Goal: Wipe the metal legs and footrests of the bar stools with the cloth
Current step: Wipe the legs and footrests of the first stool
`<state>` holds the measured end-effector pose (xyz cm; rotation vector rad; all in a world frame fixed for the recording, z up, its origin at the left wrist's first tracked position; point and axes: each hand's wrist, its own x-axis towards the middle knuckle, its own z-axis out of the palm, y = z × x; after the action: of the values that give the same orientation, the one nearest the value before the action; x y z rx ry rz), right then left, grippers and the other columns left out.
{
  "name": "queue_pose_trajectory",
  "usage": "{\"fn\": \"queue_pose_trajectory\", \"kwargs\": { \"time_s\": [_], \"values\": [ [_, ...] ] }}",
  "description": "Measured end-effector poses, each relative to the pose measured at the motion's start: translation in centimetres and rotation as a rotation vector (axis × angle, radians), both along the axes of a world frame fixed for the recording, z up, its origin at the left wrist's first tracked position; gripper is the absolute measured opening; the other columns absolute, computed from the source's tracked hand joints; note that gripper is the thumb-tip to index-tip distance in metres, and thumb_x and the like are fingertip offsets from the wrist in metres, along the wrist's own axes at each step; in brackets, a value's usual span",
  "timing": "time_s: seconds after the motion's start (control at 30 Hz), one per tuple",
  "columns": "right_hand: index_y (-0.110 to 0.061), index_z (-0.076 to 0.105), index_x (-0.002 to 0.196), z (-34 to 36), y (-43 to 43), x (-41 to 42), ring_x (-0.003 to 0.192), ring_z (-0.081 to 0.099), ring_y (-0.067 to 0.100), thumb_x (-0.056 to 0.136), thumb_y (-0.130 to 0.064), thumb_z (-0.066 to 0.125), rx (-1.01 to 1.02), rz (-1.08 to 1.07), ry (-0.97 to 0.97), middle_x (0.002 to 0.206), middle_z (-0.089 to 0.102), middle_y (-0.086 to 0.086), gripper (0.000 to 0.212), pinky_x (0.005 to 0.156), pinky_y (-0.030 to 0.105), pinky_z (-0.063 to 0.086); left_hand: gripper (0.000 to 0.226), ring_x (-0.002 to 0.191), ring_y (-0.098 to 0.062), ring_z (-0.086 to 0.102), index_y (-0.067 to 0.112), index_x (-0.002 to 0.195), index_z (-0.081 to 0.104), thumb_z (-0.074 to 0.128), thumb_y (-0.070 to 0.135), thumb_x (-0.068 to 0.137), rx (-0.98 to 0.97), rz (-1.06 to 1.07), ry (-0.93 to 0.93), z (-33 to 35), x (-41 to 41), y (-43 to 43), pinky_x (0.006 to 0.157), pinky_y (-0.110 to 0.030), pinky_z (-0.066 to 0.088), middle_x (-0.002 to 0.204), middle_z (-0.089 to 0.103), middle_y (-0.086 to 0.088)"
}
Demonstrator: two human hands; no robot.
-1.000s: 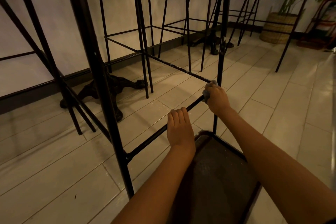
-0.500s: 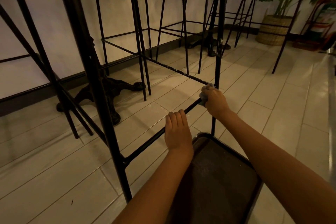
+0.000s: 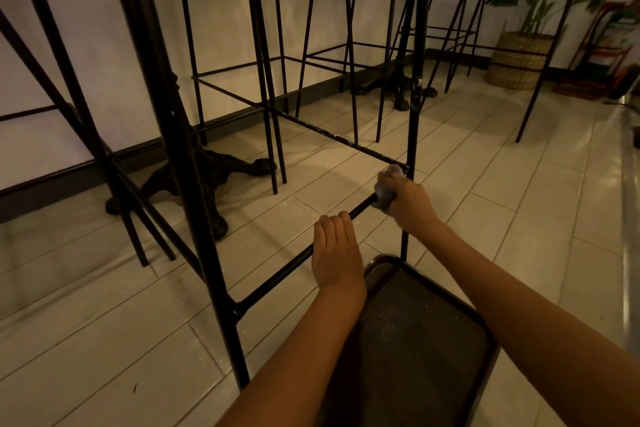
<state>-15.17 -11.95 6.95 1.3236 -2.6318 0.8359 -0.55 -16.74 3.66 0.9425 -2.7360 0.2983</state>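
A black metal bar stool stands right in front of me, its near footrest bar [image 3: 277, 279] running from a thick front leg [image 3: 194, 184] up to a thin right leg [image 3: 414, 121]. My left hand [image 3: 337, 253] grips the footrest bar at its middle, fingers curled over it. My right hand [image 3: 408, 199] holds a small grey cloth [image 3: 382, 196] wrapped around the same bar close to the right leg. A second, scuffed footrest bar [image 3: 332, 137] runs back from that corner.
More black bar stools [image 3: 349, 55] stand in a row along the white wall. Ornate black table bases [image 3: 211, 177] sit on the pale tiled floor. A dark low seat [image 3: 415, 340] lies under my arms. A wicker planter [image 3: 519, 59] stands far right.
My right hand with the cloth has slid slightly back down the footrest bar from the right leg. My left hand keeps its grip on the bar.
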Motion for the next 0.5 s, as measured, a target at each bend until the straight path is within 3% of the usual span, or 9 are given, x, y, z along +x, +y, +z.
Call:
{"fn": "queue_pose_trajectory", "kwargs": {
  "time_s": [0.17,0.3,0.4,0.5],
  "values": [
    [-0.009,0.056,0.12,-2.5,-0.8,2.6,0.13,0.035,0.021,0.08,0.001,0.062,-0.062,0.027,0.106,0.135,0.045,0.006,0.041,0.109,0.031,0.033,0.079,0.136,-0.028,0.025,0.002,0.143,0.005,0.054,0.03,0.088,-0.035,-0.002,-0.001,-0.1,-0.1,0.0,0.115,-0.036,0.014,0.145,0.027,-0.014],
    [-0.001,0.046,0.127,-2.8,-1.3,2.0,0.135,0.025,0.029,0.08,0.008,0.057,-0.149,-0.063,0.043,0.145,0.029,0.013,0.049,0.112,0.033,0.027,0.084,0.137,-0.03,0.021,-0.001,0.143,-0.001,0.054,0.032,0.089,-0.048,-0.024,-0.02,-0.5,-0.2,-0.1,0.115,-0.038,0.01,0.146,0.023,-0.017],
    [-0.001,0.027,0.14,-2.6,-1.5,0.6,0.142,0.003,0.036,0.082,0.002,0.058,-0.031,-0.173,0.038,0.153,0.01,0.015,0.065,0.117,0.045,0.016,0.086,0.137,-0.031,0.022,-0.002,0.142,-0.002,0.055,0.032,0.088,-0.057,-0.023,-0.011,-0.6,-0.2,-0.2,0.115,-0.038,0.01,0.146,0.023,-0.017],
    [0.0,0.027,0.14,-2.0,-1.6,-1.2,0.141,0.003,0.037,0.082,-0.004,0.063,0.052,-0.187,0.06,0.152,0.013,0.017,0.068,0.115,0.049,0.022,0.085,0.136,-0.03,0.024,-0.001,0.141,0.0,0.057,0.031,0.087,-0.054,-0.017,-0.002,-0.8,-0.2,-0.2,0.115,-0.038,0.011,0.145,0.026,-0.016]
  ]
}}
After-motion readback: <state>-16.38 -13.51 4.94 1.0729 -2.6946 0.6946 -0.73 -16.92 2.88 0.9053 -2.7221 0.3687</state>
